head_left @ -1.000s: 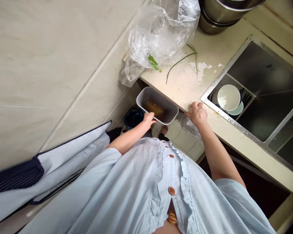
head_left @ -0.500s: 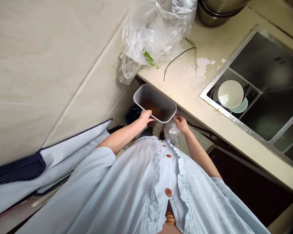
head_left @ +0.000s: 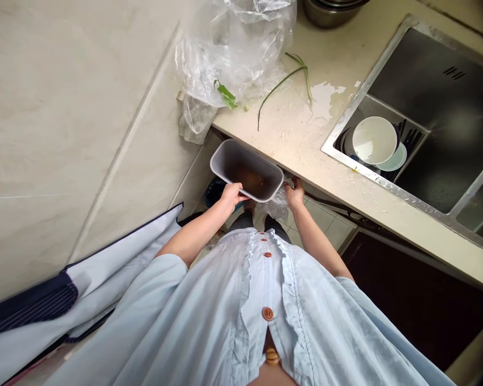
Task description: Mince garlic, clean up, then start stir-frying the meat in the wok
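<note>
A grey plastic bin point(head_left: 221, 155) with rounded corners sits just below the counter's front edge, its mouth facing up. Something brownish shows dimly at its bottom. My left hand point(head_left: 232, 194) is closed on the bin's near rim, thumb over the top. At the bin's right end, my right hand point(head_left: 295, 193) pinches a crumpled clear plastic bag point(head_left: 278, 202), which hangs down beside the bin. How the bag's lower part lies is partly hidden by the bin and my body.
On the beige counter point(head_left: 330, 126) lie a large clear plastic bag point(head_left: 233, 64), a green leaf point(head_left: 226, 95) and a thin green stalk point(head_left: 282, 80). Bowls point(head_left: 374, 140) stand in the steel sink point(head_left: 406, 69). Metal pots point(head_left: 334, 13) are at the back. Tiled wall point(head_left: 76, 107) bounds the left.
The view has shifted slightly, so the counter and sink sit farther left. My right hand has turned, and the clear bag in it is bunched closer to the bin. My left hand keeps the rim.
</note>
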`<action>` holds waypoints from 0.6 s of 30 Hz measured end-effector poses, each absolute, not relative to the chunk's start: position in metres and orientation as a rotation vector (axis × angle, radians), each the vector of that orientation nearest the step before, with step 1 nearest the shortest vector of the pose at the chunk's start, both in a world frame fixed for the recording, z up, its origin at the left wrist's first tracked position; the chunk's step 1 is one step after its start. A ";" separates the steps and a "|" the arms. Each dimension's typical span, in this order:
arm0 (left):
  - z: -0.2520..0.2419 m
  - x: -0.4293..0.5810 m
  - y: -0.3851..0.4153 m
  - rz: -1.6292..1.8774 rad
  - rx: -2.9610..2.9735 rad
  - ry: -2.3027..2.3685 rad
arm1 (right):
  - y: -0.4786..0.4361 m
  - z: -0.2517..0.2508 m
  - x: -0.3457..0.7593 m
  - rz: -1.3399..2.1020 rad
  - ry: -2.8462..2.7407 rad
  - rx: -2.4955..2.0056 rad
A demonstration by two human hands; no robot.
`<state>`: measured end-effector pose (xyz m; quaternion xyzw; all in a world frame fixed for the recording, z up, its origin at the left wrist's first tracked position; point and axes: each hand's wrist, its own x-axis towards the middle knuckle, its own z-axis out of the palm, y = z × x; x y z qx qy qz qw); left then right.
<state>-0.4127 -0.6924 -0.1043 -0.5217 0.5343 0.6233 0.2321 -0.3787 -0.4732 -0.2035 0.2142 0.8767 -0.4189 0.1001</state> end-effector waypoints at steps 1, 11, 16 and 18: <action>-0.105 -0.412 -0.693 1.707 -1.429 1.476 | -0.476 -0.201 -0.378 -1.241 2.586 0.722; -0.107 -0.402 -0.719 1.652 -1.359 1.553 | -0.469 -0.176 -0.354 -1.273 2.502 0.660; -0.106 -0.399 -0.723 1.639 -1.332 1.565 | -0.462 -0.170 -0.378 -1.142 2.604 0.483; -0.106 -0.393 -0.726 1.627 -1.318 1.572 | -0.471 -0.165 -0.373 -1.057 2.595 0.406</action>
